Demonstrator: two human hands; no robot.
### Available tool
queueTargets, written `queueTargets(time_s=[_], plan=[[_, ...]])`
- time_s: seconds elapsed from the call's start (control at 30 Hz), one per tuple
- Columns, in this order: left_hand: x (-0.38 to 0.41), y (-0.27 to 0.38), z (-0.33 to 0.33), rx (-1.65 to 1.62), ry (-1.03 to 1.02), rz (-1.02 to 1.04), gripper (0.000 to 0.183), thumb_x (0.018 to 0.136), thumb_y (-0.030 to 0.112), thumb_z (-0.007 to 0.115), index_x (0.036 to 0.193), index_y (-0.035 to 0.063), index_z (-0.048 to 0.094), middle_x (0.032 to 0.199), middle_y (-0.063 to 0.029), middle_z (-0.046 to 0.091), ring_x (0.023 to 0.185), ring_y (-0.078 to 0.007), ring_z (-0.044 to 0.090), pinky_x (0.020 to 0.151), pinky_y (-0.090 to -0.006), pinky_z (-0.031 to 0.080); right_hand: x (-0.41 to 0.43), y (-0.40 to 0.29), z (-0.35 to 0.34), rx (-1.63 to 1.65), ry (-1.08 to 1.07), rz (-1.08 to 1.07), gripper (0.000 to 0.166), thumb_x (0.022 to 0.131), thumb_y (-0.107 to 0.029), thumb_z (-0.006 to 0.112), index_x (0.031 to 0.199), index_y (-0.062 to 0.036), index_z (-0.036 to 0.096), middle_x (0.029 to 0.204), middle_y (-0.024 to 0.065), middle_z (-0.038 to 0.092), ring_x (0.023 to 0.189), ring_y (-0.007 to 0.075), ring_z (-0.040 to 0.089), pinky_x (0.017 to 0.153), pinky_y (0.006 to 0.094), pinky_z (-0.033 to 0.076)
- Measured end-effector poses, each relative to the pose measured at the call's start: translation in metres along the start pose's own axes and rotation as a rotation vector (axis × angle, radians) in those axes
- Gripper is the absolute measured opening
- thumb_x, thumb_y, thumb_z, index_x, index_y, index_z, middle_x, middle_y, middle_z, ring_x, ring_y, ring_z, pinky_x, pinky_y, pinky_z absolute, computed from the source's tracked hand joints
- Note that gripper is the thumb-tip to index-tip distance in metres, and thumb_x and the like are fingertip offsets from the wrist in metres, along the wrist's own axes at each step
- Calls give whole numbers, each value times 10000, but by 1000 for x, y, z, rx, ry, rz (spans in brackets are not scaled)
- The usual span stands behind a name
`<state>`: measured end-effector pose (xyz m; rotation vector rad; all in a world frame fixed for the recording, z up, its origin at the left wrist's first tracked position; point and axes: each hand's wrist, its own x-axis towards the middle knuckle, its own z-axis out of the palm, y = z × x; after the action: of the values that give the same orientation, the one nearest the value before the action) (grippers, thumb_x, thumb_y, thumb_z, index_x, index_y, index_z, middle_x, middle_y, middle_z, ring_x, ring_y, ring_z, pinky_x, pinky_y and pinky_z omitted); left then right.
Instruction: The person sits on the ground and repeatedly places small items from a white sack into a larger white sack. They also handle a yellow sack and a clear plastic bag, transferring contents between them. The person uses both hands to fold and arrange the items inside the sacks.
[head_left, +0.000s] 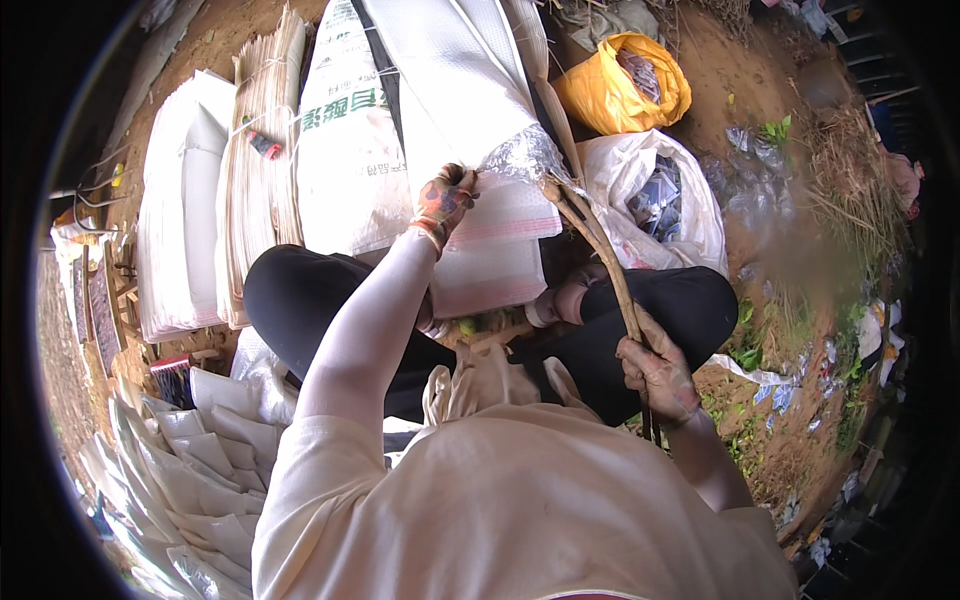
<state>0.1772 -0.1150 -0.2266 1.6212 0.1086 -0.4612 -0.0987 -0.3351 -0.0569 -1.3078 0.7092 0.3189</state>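
Observation:
In front of me lies a white woven plastic sack (465, 82), with crinkled clear plastic film (521, 154) at its near end. My left hand (446, 202), in a patterned glove, is closed at the edge of this sack, its fingertips pinched together. A bent wooden stick (611, 262) is gripped in my right hand (660, 371) beside my right knee. The stick's far end meets the film; I cannot tell whether it goes inside. Below lie more flat white sacks (491, 277) with pink stripes along their ends.
A printed white sack (349, 165), a tied bundle of sacks (259, 172) carrying a red-and-black tool (264, 145), and another stack (184, 210) lie leftward. At right stand a yellow bag (585, 86) and an open white bag (611, 161) of scraps. Folded packets (202, 480) pile at lower left.

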Motion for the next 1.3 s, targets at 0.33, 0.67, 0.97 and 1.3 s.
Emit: queueTargets(time_s=[0.33, 0.67, 0.97, 1.3], plan=[[-13, 20, 17, 16, 4, -12, 241, 911, 252, 615, 971, 18, 606, 811, -59, 659, 680, -118, 578, 650, -253, 454, 20, 15, 11, 25, -8, -59, 607, 933, -44, 575, 1479, -176, 345, 818, -35, 489, 577, 5, 355, 479, 151, 273], [1, 53, 11, 304, -499, -130, 289, 972, 268, 535, 991, -5, 627, 779, -70, 644, 624, -102, 575, 519, -218, 442, 86, 55, -9, 307, -161, 0, 573, 949, -88, 570, 1475, -155, 351, 843, -42, 475, 611, 12, 358, 512, 161, 289], [110, 136, 7, 1512, -235, 669, 431, 817, 370, 652, 1200, 174, 632, 1148, -79, 656, 1101, -286, 602, 932, -406, 467, 70, 50, 10, -612, -34, -597, 391, 969, -107, 494, 1346, -7, 465, 1214, 122, 555, 973, 192, 550, 859, 295, 473], [30, 116, 49, 1470, -436, 729, 202, 812, 255, 579, 886, 147, 734, 903, -115, 707, 822, -319, 685, 686, -391, 551, 92, 11, -4, -693, -125, -734, 467, 844, 12, 611, 1301, 12, 512, 1272, 185, 570, 1153, 279, 554, 966, 366, 447]])
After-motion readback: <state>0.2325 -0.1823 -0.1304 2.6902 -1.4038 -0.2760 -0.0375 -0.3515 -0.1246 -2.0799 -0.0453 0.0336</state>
